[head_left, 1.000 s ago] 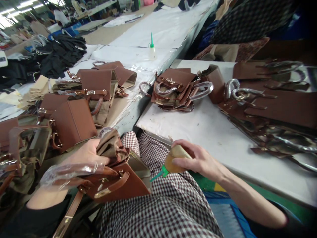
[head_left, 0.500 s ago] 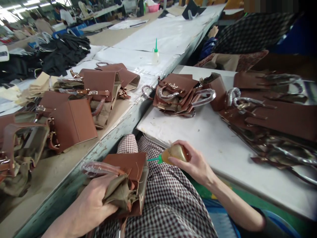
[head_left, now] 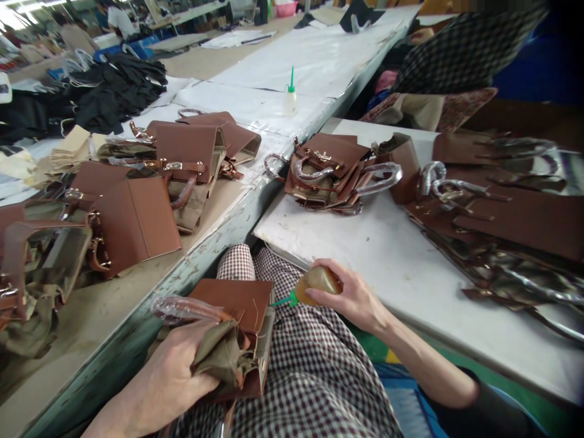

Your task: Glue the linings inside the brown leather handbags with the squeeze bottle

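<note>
On my lap lies a brown handbag [head_left: 237, 296], with its olive lining [head_left: 223, 354] pulled out and a plastic-wrapped handle [head_left: 187, 307] on its upper side. My left hand [head_left: 180, 362] is closed around the bag and its bunched lining; some fingertips are hidden beneath the cloth. My right hand [head_left: 351, 295] grips a squeeze bottle of amber liquid [head_left: 318, 285], tipped on its side. The bottle's thin green nozzle points left, its tip at the right edge of the bag. Whether liquid comes out cannot be made out.
Several brown handbags [head_left: 137, 222] lie on the left table. More bags [head_left: 326, 164] and a large pile of them [head_left: 524, 213] cover the right table [head_left: 365, 243]. Another green-tipped bottle [head_left: 291, 100] stands farther back. A person in checked cloth [head_left: 460, 58] sits at upper right.
My right hand has brought the bottle slightly left, and its nozzle now slants down at the bag's edge. My left hand keeps its hold. The person at upper right has shifted an arm.
</note>
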The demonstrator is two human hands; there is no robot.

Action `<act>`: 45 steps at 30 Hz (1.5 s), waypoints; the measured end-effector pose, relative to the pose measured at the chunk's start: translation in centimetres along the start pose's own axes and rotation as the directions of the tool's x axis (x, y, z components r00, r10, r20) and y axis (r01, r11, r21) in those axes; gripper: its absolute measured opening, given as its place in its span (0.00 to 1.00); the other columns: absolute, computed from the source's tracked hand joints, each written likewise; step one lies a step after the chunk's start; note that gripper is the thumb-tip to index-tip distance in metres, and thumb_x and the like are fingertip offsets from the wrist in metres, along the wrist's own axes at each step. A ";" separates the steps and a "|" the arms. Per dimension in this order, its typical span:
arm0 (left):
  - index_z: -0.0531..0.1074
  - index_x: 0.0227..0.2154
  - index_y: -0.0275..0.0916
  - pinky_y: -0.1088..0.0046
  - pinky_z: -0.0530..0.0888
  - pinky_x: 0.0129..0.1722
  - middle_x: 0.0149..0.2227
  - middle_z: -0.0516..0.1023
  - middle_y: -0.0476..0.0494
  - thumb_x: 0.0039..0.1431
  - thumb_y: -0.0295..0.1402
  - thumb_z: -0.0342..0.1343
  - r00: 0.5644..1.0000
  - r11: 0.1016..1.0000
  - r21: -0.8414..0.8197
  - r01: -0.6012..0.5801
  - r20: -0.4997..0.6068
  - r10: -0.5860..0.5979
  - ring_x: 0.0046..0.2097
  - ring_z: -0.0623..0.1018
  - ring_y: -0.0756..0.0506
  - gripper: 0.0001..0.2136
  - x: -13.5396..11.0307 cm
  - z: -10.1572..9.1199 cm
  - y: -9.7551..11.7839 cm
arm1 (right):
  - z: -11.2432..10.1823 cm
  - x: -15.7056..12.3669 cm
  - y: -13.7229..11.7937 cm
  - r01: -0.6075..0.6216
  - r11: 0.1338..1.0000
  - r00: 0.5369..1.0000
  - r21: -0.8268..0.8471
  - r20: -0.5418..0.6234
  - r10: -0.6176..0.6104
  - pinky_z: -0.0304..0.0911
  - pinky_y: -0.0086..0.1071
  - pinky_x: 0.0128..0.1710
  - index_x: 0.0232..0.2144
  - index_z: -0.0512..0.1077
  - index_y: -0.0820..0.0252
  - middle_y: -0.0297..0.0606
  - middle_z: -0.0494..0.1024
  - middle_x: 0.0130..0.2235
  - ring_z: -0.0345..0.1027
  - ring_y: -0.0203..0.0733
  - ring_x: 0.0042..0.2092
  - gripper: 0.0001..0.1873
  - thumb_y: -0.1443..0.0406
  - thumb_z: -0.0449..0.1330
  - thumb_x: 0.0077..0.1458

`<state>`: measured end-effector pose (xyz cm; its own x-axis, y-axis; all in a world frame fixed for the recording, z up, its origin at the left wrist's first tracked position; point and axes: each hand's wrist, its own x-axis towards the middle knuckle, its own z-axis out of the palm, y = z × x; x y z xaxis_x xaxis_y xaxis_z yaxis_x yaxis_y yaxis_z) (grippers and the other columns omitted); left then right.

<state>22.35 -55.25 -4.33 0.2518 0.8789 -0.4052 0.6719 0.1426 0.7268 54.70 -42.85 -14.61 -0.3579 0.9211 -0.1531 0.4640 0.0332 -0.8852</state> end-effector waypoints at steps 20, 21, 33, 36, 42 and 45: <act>0.80 0.42 0.46 0.72 0.77 0.52 0.45 0.85 0.51 0.57 0.23 0.60 0.997 0.995 0.067 -0.080 0.013 0.079 0.48 0.83 0.43 0.14 -0.2 0.9 -0.8 | 0.1 -1.3 -0.7 -0.203 0.975 0.977 0.089 0.077 0.197 0.65 0.40 0.36 0.47 0.76 0.57 0.35 0.79 0.36 0.71 0.48 0.37 0.24 0.50 0.67 0.53; 0.80 0.43 0.47 0.72 0.77 0.52 0.46 0.85 0.51 0.56 0.22 0.60 0.996 0.993 0.073 -0.089 0.006 0.088 0.49 0.83 0.43 0.15 -0.3 0.9 -0.9 | 0.0 -1.3 -0.5 -0.219 0.969 0.974 0.117 0.080 0.211 0.64 0.39 0.34 0.47 0.76 0.58 0.35 0.79 0.36 0.71 0.48 0.36 0.25 0.49 0.67 0.53; 0.80 0.45 0.46 0.71 0.77 0.49 0.45 0.86 0.51 0.57 0.22 0.61 0.993 0.986 0.118 -0.115 0.010 0.115 0.47 0.84 0.44 0.16 -0.1 1.2 -1.5 | 0.8 -2.0 -0.1 -0.257 0.925 0.965 0.280 0.117 0.233 0.60 0.34 0.24 0.42 0.76 0.57 0.34 0.76 0.30 0.67 0.42 0.28 0.21 0.51 0.69 0.53; 0.80 0.44 0.45 0.71 0.76 0.49 0.44 0.85 0.51 0.57 0.22 0.61 0.994 0.990 0.095 -0.107 0.004 0.107 0.47 0.83 0.44 0.15 -0.1 1.3 -1.4 | 1.0 -2.3 -0.2 -0.307 0.868 0.948 0.390 0.204 0.243 0.55 0.31 0.21 0.42 0.76 0.58 0.32 0.74 0.29 0.62 0.38 0.26 0.21 0.51 0.70 0.52; 0.78 0.42 0.44 0.69 0.75 0.50 0.44 0.84 0.49 0.57 0.22 0.61 0.996 0.991 0.093 -0.095 0.013 0.094 0.47 0.82 0.43 0.13 0.0 1.3 -1.5 | 1.2 -3.4 -0.7 -0.362 0.754 0.922 0.549 0.332 0.201 0.48 0.27 0.21 0.43 0.75 0.57 0.30 0.74 0.31 0.60 0.35 0.27 0.19 0.54 0.71 0.54; 0.79 0.44 0.44 0.69 0.75 0.50 0.45 0.83 0.49 0.59 0.23 0.61 0.997 0.997 0.047 -0.067 0.028 0.066 0.47 0.82 0.44 0.12 0.2 1.3 -1.6 | 1.4 -4.2 -1.2 -0.391 0.696 0.908 0.602 0.375 0.186 0.48 0.27 0.21 0.43 0.75 0.55 0.31 0.75 0.33 0.63 0.36 0.28 0.18 0.55 0.72 0.54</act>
<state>22.24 -55.90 -6.26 0.3149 0.8731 -0.3722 0.6858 0.0618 0.7252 54.57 -47.33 -13.52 -0.5429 0.6971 -0.4683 -0.0249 -0.5708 -0.8207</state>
